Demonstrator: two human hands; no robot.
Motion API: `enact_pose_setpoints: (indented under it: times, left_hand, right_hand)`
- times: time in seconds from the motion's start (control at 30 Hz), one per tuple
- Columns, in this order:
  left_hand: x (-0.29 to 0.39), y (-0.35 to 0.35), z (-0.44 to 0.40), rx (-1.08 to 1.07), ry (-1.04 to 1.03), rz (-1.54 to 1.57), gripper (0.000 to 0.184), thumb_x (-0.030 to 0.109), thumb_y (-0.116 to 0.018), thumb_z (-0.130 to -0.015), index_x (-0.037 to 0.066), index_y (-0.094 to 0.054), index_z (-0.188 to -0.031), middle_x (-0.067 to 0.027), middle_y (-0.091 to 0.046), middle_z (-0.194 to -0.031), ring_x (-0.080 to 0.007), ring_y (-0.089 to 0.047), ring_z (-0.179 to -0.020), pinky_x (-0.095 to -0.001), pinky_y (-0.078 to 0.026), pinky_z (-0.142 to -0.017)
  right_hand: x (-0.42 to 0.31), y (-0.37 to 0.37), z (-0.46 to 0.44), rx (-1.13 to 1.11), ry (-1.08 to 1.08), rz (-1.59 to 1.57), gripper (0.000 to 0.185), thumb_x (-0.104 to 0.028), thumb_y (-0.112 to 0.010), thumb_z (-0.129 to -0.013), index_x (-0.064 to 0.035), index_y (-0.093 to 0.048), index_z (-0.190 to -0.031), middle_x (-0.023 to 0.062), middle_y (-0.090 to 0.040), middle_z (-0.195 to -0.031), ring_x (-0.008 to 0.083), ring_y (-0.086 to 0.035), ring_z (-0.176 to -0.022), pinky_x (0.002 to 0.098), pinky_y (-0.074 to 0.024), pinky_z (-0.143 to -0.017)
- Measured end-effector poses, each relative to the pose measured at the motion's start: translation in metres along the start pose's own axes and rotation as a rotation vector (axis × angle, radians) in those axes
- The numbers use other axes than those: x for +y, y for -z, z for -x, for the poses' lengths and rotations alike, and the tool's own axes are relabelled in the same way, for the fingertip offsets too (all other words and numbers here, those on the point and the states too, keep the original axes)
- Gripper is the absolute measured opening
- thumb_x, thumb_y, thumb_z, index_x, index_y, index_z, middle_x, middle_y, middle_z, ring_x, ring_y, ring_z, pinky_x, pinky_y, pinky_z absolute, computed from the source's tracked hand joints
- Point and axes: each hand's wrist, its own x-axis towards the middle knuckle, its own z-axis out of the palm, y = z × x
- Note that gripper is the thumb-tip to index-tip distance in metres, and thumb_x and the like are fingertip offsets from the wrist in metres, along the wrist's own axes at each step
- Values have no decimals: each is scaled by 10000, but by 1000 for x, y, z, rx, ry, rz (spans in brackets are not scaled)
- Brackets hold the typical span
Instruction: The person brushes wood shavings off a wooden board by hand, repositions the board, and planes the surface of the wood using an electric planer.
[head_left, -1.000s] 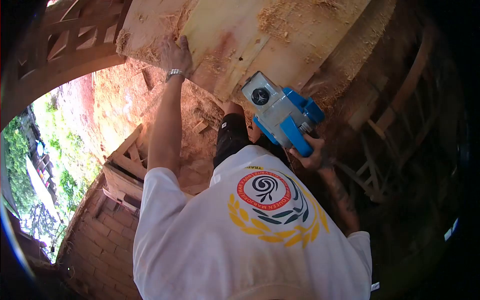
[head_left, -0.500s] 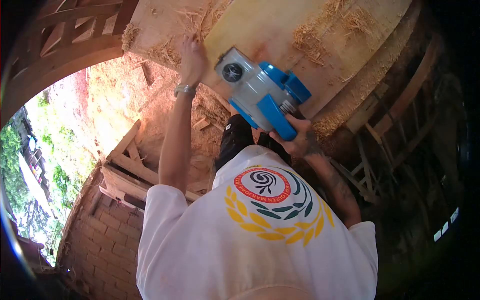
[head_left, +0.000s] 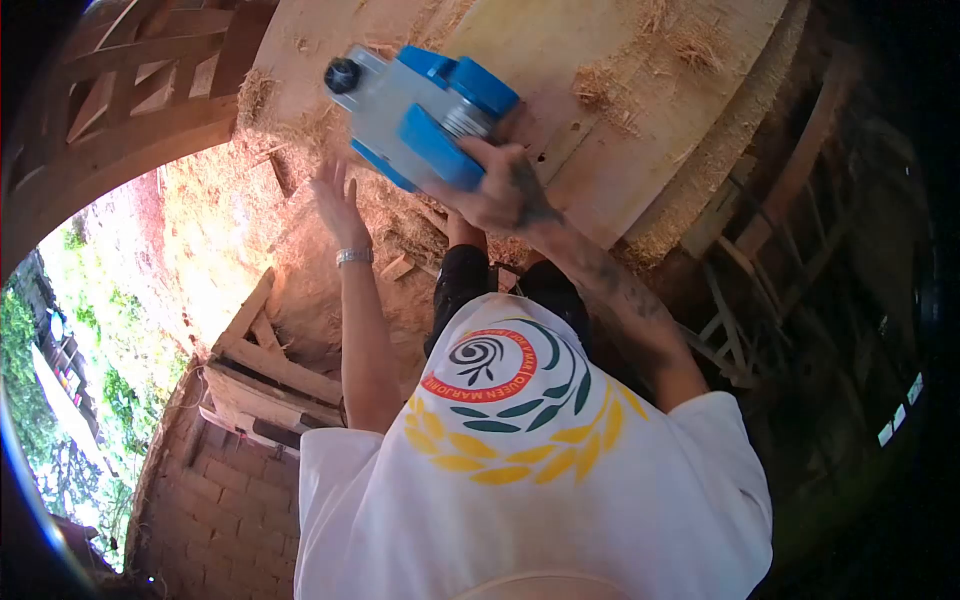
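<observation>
My right hand (head_left: 505, 185) is wrapped round the rear handle of a blue and grey electric planer (head_left: 385, 120). The planer is over the left part of a wide wooden board (head_left: 560, 60) and looks smeared by motion; whether its sole touches the wood cannot be told. Just below the planer's front end is my left hand (head_left: 338, 205), fingers spread, off the board's near edge and holding nothing. A metal-banded watch (head_left: 354, 256) is on the left wrist.
Curled wood shavings (head_left: 605, 95) lie on the board and along its edges. Scrap timber (head_left: 270, 360) is stacked at lower left beside a brick wall (head_left: 225, 490). Wooden framing (head_left: 150, 60) stands at upper left, and more timber (head_left: 800, 220) leans in the dark at right.
The planer in my right hand has moved left and up across the board. My left hand has come off the board, moving down and left, with its fingers now spread.
</observation>
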Motion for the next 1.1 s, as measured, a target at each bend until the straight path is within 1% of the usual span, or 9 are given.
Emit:
enact_pose_setpoints:
  times: [0.1, 0.23, 0.3, 0.37, 0.5, 0.67, 0.73, 0.87, 1.1]
  left_hand:
    - [-13, 22, 19, 16, 69, -220, 585, 440, -413, -1112, 33, -403, -1532, -187, -487, -1531, -278, -503, -1418, -447, -462, -1107]
    - [-95, 110, 58, -33, 12, -505, 383, 313, -528, -1079, 8, -655, -1272, -94, -743, -1065, -234, -722, -870, -397, -575, -744]
    - [-135, 139, 95, 45, 199, -635, 384, 348, -558, -1060, 19, -755, -1050, -53, -713, -722, -208, -659, -614, -397, -527, -597]
    - [-163, 156, 140, 45, 126, -904, 456, 402, -577, -1036, 25, -779, -880, -85, -659, -618, -194, -651, -592, -402, -508, -607]
    - [-238, 171, 223, 107, 458, -830, 525, 433, -524, -1035, 23, -795, -851, -168, -679, -664, -256, -682, -629, -415, -504, -629]
    - [-280, 162, 255, 56, 340, -699, 543, 467, -525, -1054, 14, -785, -906, -66, -605, -603, -177, -591, -556, -391, -454, -566]
    - [-264, 156, 243, -3, 354, -826, 561, 486, -498, -1059, 23, -794, -946, -64, -619, -613, -195, -620, -620, -397, -491, -656]
    - [-226, 137, 199, 34, 283, -726, 552, 475, -493, -1069, 20, -793, -980, -33, -597, -601, -167, -577, -550, -358, -459, -555]
    - [-177, 127, 124, 97, 249, -449, 486, 404, -478, -1096, 35, -779, -1001, 16, -525, -578, -82, -480, -481, -273, -372, -449]
  right_hand:
    - [-8, -1, -1, -2, -25, 4, 385, -341, -831, -839, -35, -714, -1042, 190, -738, -852, 360, -745, -802, 432, -578, -713]
    - [10, 17, 93, -22, -23, -98, 324, -294, -826, -838, -49, -715, -1019, 179, -742, -827, 376, -736, -758, 445, -575, -702]
    - [27, 40, 153, -104, -121, -89, 296, -251, -825, -840, -29, -716, -1002, 175, -738, -817, 340, -734, -724, 429, -571, -685]
    - [47, 64, 208, -169, -225, 0, 283, -234, -823, -836, -20, -711, -983, 174, -726, -793, 311, -736, -713, 419, -567, -672]
    - [68, 66, 234, -124, -234, 71, 249, -213, -824, -826, -29, -681, -913, 158, -690, -730, 284, -706, -651, 407, -539, -620]
    - [53, 27, 186, -105, -207, -6, 253, -211, -818, -844, -32, -644, -883, 118, -625, -664, 237, -591, -551, 405, -476, -553]
    - [45, 14, 168, -107, -184, -62, 263, -215, -816, -858, -35, -625, -868, 103, -609, -653, 208, -565, -553, 402, -468, -552]
    - [73, -15, 169, 31, -64, 90, 274, -230, -831, -853, -41, -634, -872, 113, -613, -654, 224, -574, -554, 398, -477, -554]
    - [14, -20, 113, -59, -92, 18, 281, -259, -848, -826, -52, -682, -918, 200, -687, -752, 381, -700, -685, 446, -545, -625]
